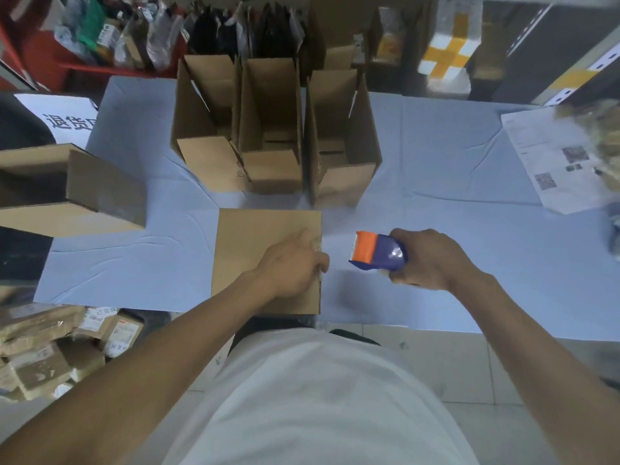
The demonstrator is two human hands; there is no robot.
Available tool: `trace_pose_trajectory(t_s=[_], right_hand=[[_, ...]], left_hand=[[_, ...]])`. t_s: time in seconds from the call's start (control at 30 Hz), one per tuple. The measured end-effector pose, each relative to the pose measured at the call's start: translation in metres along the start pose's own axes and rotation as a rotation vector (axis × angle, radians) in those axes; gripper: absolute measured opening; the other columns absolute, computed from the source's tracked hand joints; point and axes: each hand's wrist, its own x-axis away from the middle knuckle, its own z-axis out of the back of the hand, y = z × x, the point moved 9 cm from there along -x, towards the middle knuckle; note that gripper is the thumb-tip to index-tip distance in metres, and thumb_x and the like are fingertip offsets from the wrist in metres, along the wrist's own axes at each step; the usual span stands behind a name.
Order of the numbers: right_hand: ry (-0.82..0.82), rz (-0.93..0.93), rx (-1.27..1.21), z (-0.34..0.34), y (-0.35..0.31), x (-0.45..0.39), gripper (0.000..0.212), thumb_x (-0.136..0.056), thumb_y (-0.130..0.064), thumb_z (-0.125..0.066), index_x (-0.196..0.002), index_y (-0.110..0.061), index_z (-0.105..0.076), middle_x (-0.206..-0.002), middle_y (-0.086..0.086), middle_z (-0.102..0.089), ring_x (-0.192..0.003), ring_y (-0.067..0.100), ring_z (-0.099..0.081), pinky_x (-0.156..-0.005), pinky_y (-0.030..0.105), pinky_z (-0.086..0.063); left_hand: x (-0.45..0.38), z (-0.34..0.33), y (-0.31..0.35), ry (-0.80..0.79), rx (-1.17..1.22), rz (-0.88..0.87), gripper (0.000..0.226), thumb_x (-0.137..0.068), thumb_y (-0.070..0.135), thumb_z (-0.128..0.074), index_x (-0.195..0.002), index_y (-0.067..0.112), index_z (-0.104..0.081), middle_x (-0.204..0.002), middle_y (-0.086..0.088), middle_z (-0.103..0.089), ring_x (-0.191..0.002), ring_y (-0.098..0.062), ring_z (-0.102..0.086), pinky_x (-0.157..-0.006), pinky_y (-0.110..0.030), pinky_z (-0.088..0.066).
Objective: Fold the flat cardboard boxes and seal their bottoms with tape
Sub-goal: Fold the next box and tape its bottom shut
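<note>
Two hands: both reach forward over the table, the forearms coming in from the lower corners.
Right hand (432,260): its fingers are curled around the body of the tape dispenser (379,251) and grip it; the wrist is bent a little to the left.
Tape dispenser: blue with an orange front, held above the cloth; the orange end points left toward the box, just beside its right edge but apart from it.
Left hand (295,266): it lies palm down on the box in front (255,243), near the right edge; the fingers bend over that edge and hold it, the fingertips are hidden.
Box in front: closed brown surface facing up, at the near edge of the table, directly before the person's body.
Table (453,169): covered with a light blue cloth with creases.
Upright boxes (271,135): three stand side by side behind the box in front, with flaps up and open tops.
Box at left (84,193): larger, lying on its side at the left table edge.
Printed sheet (550,162): on the right side of the table, well apart from the hands.
Parcels (50,350): piled on the floor, lower left.
</note>
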Motion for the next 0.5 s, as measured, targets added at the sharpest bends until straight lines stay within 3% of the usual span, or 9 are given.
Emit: trace_pose_trajectory(t_s=[0.07, 0.13, 0.2, 0.3, 0.4, 0.5], right_hand=[[0.036, 0.020, -0.089, -0.002, -0.003, 0.013, 0.038, -0.061, -0.036, -0.074, -0.093, -0.033, -0.052, -0.073, -0.012, -0.060, -0.069, 0.020, -0.057, -0.053, 0.029, -0.042], [0.071, 0.048, -0.167, -0.005, -0.011, 0.024, 0.042, -0.062, -0.032, -0.075, -0.098, -0.033, -0.055, -0.076, -0.013, -0.063, -0.071, 0.020, -0.059, -0.061, 0.033, -0.050], [0.102, 0.073, -0.230, -0.006, -0.020, 0.034, 0.045, -0.062, -0.030, -0.076, -0.102, -0.035, -0.057, -0.079, -0.015, -0.065, -0.072, 0.017, -0.060, -0.064, 0.032, -0.051], [0.136, 0.103, -0.285, -0.005, -0.034, 0.041, 0.050, -0.063, -0.028, -0.077, -0.108, -0.037, -0.058, -0.083, -0.017, -0.066, -0.074, 0.012, -0.061, -0.065, 0.028, -0.050], [0.138, 0.129, -0.280, -0.004, -0.047, 0.047, 0.051, -0.064, -0.029, -0.078, -0.110, -0.037, -0.058, -0.086, -0.015, -0.066, -0.076, 0.013, -0.062, -0.067, 0.027, -0.050], [0.122, 0.155, -0.275, -0.005, -0.058, 0.053, 0.053, -0.064, -0.030, -0.079, -0.112, -0.037, -0.057, -0.088, -0.016, -0.067, -0.076, 0.012, -0.062, -0.068, 0.025, -0.050]], left_hand=[[-0.006, 0.010, -0.005, -0.012, 0.210, 0.071, 0.020, -0.095, 0.023, -0.052, -0.104, 0.025, -0.070, -0.097, 0.005, -0.054, -0.092, -0.015, -0.052, -0.076, -0.032, -0.045], [-0.008, 0.019, -0.009, 0.056, 0.574, 0.181, 0.019, -0.096, 0.028, -0.054, -0.094, 0.017, -0.070, -0.088, 0.005, -0.068, -0.080, -0.013, -0.061, -0.073, -0.029, -0.050], [-0.004, 0.009, -0.007, 0.003, 0.916, 0.261, 0.019, -0.095, 0.032, -0.059, -0.095, 0.017, -0.069, -0.083, 0.004, -0.073, -0.072, -0.008, -0.066, -0.069, -0.025, -0.054], [0.010, -0.011, 0.008, -0.158, 1.331, 0.288, 0.018, -0.092, 0.027, -0.066, -0.098, 0.011, -0.069, -0.083, 0.000, -0.073, -0.073, -0.011, -0.066, -0.068, -0.021, -0.055], [0.027, -0.021, 0.005, -0.169, 1.661, 0.413, 0.008, -0.091, 0.015, -0.065, -0.093, 0.009, -0.069, -0.081, -0.004, -0.070, -0.070, -0.011, -0.065, -0.063, -0.020, -0.054], [0.045, -0.030, 0.008, -0.198, 1.802, 0.448, 0.006, -0.092, 0.013, -0.064, -0.094, 0.010, -0.068, -0.089, -0.006, -0.071, -0.079, -0.013, -0.069, -0.069, -0.024, -0.056]])
